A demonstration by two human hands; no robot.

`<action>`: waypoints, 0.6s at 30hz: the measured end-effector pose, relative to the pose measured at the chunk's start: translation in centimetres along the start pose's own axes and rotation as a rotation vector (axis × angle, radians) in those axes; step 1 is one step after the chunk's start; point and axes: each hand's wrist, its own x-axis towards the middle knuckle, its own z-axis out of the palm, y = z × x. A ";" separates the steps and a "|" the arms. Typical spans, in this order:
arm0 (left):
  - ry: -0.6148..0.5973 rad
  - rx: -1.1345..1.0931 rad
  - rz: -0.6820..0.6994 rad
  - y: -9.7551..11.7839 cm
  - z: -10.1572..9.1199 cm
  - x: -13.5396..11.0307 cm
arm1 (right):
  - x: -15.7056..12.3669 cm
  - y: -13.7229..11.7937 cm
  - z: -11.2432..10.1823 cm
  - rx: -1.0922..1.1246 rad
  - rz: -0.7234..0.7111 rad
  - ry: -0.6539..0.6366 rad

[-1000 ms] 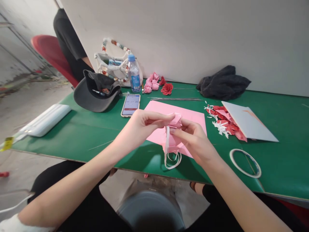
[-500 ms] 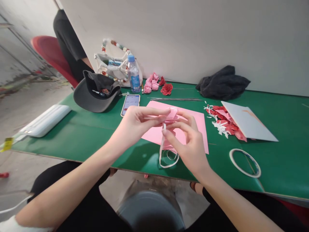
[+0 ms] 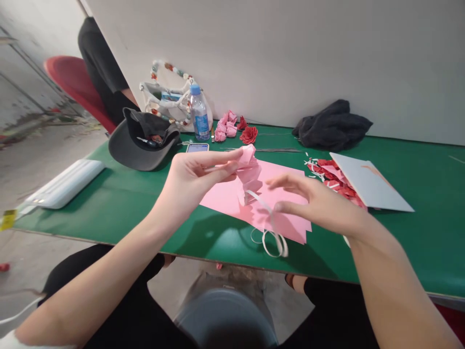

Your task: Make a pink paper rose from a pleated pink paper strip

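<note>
My left hand (image 3: 196, 177) pinches a folded pink paper flower (image 3: 250, 169) between thumb and fingertips, above a large pink paper sheet (image 3: 227, 198). A narrow white strip (image 3: 263, 206), possibly tape, runs from the flower's base down over the sheet and ends in loose loops (image 3: 274, 245) at the sheet's near edge. My right hand (image 3: 314, 201) hovers to the right of the flower with its fingers apart and nothing in them, its fingertips close above the strip.
The green table (image 3: 417, 242) holds a black cap (image 3: 140, 148), a phone (image 3: 197, 148), a water bottle (image 3: 199, 116), pink and red paper flowers (image 3: 232, 127), thin wires (image 3: 276, 150), a dark cloth (image 3: 330, 127), and red paper scraps (image 3: 329, 172) beside a white folder (image 3: 368, 183). A seated person (image 3: 101, 72) is at back left.
My right hand has let go of the pink flower and moved right, opening its fingers. My left hand has raised the flower and carried it farther from me, and the white strip now trails across the sheet.
</note>
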 end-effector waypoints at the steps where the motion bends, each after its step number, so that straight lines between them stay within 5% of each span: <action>1: -0.009 0.000 -0.007 0.1 0.2 -0.1 | 0.2 -0.1 0.4 0.077 -0.028 0.077; 9: -0.092 -0.030 -0.101 -0.1 1.2 -0.8 | 0.9 -0.8 5.6 0.512 -0.050 0.104; 18: -0.151 -0.003 -0.090 -0.3 1.0 -0.6 | 0.7 -0.4 5.7 0.588 -0.049 0.101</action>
